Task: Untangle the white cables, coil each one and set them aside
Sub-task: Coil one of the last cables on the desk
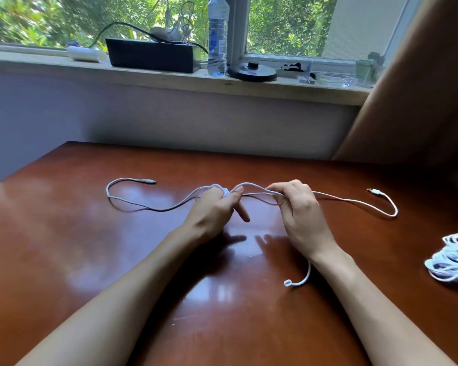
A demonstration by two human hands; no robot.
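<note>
White cables (354, 200) lie stretched across the brown table (64, 233), knotted together at the middle. My left hand (213, 212) grips the knot of loops (221, 190), one finger pointing down. My right hand (299, 207) pinches the strands just right of the knot. One plug end (150, 181) lies at the far left, another (376, 191) at the far right. A third end (288, 283) curls out from under my right wrist.
A bundle of coiled white cables (452, 260) sits at the table's right edge. On the windowsill behind stand a black box (151, 55), a water bottle (217, 35) and a round black base (251, 71). A brown panel (421, 88) rises at the right.
</note>
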